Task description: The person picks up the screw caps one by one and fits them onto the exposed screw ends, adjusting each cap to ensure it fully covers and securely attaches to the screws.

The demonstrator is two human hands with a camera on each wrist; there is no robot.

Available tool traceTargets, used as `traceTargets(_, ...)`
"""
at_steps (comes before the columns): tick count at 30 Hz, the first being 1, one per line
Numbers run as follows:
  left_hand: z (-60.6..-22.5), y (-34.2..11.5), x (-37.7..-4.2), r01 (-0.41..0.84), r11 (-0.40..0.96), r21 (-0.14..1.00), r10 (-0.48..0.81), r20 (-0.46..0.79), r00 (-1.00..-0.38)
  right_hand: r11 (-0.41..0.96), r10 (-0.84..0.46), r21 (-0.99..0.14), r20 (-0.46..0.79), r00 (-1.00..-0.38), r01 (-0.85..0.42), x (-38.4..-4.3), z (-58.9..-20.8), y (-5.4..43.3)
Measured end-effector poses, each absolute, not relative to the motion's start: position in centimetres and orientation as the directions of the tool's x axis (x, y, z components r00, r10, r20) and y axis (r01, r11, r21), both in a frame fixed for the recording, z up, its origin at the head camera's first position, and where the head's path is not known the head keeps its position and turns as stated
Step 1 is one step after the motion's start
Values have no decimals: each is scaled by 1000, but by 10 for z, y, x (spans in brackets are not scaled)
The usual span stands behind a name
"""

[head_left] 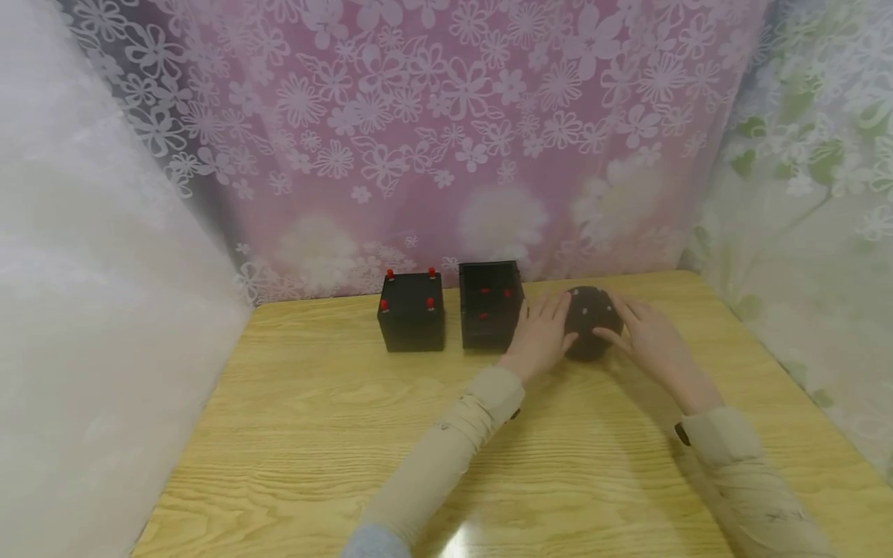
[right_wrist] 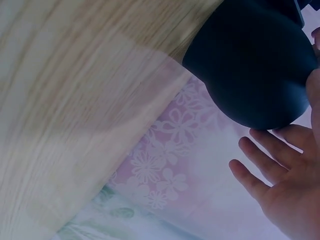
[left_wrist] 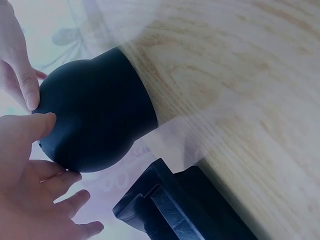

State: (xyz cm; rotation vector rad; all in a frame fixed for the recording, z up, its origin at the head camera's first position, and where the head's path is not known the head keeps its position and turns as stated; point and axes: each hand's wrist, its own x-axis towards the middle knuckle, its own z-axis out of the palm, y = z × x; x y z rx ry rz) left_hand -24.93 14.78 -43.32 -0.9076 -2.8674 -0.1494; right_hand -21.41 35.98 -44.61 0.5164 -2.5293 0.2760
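A black ball-shaped piece (head_left: 589,310) with a narrower base and small pale dots on top stands toward the right rear of the table. My left hand (head_left: 539,335) holds its left side, thumb on the near face and fingers toward the back. On the opposite side, my right hand (head_left: 659,341) holds it between thumb and index finger. The left wrist view shows the left thumb resting on the smooth black surface (left_wrist: 95,115), other fingers spread behind. In the right wrist view, the right hand's (right_wrist: 295,187) outer fingers stand apart from the piece.
Beside my left hand stands a black open-fronted box (head_left: 481,337) with red spots inside. Farther left is a black cube (head_left: 415,329) with several red-tipped pegs on top. A flowered curtain (head_left: 418,155) hangs behind the wooden table (head_left: 314,434).
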Motion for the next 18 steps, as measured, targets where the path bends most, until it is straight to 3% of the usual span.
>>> traceTargets(18, -436, 132, -232, 617, 785, 62, 599, 185, -780, 882, -335, -73, 596, -730, -465, -192, -447, 348)
